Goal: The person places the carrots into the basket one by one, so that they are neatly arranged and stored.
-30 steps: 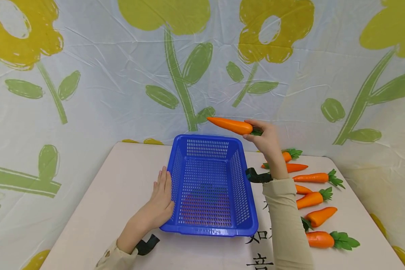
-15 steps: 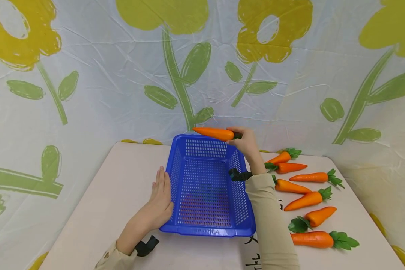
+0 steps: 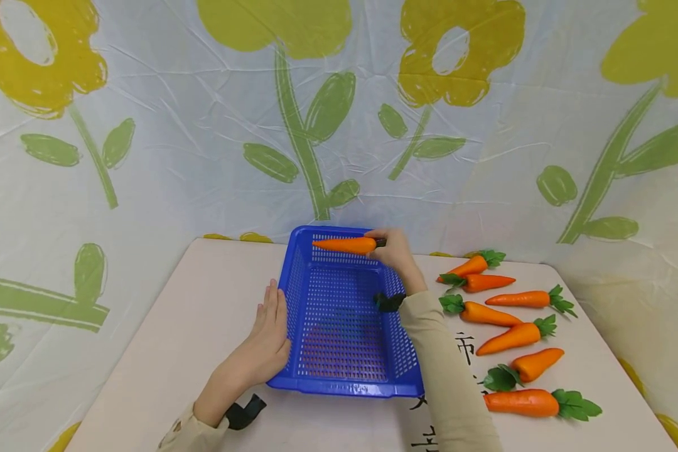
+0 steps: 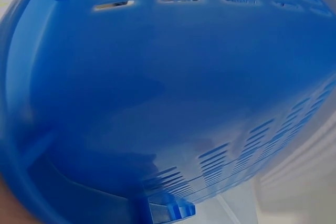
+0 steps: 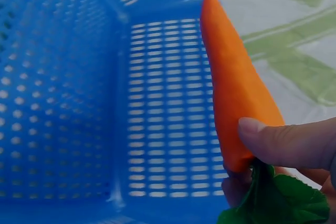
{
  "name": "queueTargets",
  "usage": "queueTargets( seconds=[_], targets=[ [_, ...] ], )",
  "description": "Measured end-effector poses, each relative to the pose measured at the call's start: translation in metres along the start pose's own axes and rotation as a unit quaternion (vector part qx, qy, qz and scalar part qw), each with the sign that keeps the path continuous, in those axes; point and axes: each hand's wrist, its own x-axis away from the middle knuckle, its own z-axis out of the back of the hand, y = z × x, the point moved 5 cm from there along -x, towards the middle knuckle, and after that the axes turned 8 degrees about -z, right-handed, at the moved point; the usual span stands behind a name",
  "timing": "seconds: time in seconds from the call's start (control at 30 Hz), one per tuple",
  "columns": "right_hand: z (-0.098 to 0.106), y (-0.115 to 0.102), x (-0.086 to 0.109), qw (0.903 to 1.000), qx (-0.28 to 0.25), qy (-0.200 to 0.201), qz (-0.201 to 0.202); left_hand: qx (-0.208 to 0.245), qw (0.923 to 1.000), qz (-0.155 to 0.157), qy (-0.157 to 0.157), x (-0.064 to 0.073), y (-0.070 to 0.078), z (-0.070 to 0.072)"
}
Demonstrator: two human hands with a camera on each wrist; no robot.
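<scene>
An orange carrot (image 3: 344, 245) with green leaves is pinched near its leafy end by my right hand (image 3: 394, 254). It points left across the far end of a blue plastic basket (image 3: 361, 386), over the opening. In the right wrist view the thumb (image 5: 283, 142) presses the carrot (image 5: 233, 82) from one side, its leaves (image 5: 278, 200) hanging below. My left hand (image 3: 268, 336) lies with straight fingers along the basket's left rim. The left wrist view is filled by the basket's outer wall (image 4: 157, 77), with a bit of skin at the lower left corner.
Several carrots with green tops lie right of the basket, among them a large carrot (image 3: 522, 402) at the front and a slim carrot (image 3: 518, 298) farther back. The pale table (image 3: 175, 339) bears black characters (image 3: 464, 345). Behind it hangs a flower-printed cloth (image 3: 215, 113).
My right hand has carried the carrot left and down, from above the basket's far right corner to over its far end. The left hand stays on the left rim.
</scene>
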Motion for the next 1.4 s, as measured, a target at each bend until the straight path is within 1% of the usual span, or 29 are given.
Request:
queueTargets(
  seconds=[0.17, 0.3, 0.43, 0.57, 0.67, 0.77, 0.8, 1.0, 1.03, 1.23, 1.4],
  targets=[
    [-0.013, 0.01, -0.001, 0.9995, 0.022, -0.011, -0.022, -0.005, 1.0, -0.002, -0.008, 0.0, 0.0, 0.001],
    [-0.023, 0.021, -0.005, 0.9985, 0.033, -0.023, -0.036, -0.022, 0.9997, 0.0, -0.004, -0.001, -0.002, -0.001],
    [-0.03, 0.026, -0.008, 0.9975, 0.052, -0.038, -0.03, -0.044, 0.999, 0.003, 0.008, -0.002, -0.004, -0.001],
    [-0.036, 0.029, -0.011, 0.9954, 0.083, -0.041, -0.025, -0.062, 0.9979, 0.005, 0.017, -0.003, -0.005, 0.0],
    [-0.038, 0.03, -0.014, 0.9949, 0.088, -0.042, -0.028, -0.068, 0.9975, 0.004, 0.022, -0.003, -0.005, 0.0],
    [-0.04, 0.033, -0.018, 0.9942, 0.096, -0.039, -0.026, -0.066, 0.9975, 0.003, 0.024, -0.004, -0.005, 0.0],
    [-0.04, 0.034, -0.02, 0.9939, 0.105, -0.03, -0.014, -0.065, 0.9975, 0.003, 0.025, -0.004, -0.005, 0.0],
    [-0.042, 0.038, -0.022, 0.9868, 0.157, -0.011, -0.037, -0.066, 0.9976, 0.002, 0.023, -0.004, -0.004, -0.001],
    [-0.042, 0.037, -0.021, 0.9849, 0.166, -0.014, -0.049, -0.066, 0.9976, 0.002, 0.022, -0.004, -0.004, -0.001],
    [-0.046, 0.033, -0.017, 0.9752, 0.214, 0.001, -0.054, -0.069, 0.9974, 0.006, 0.021, -0.003, -0.002, 0.001],
    [-0.046, 0.032, -0.016, 0.9721, 0.225, 0.009, -0.064, -0.071, 0.9972, 0.005, 0.022, -0.003, -0.001, 0.002]
  ],
)
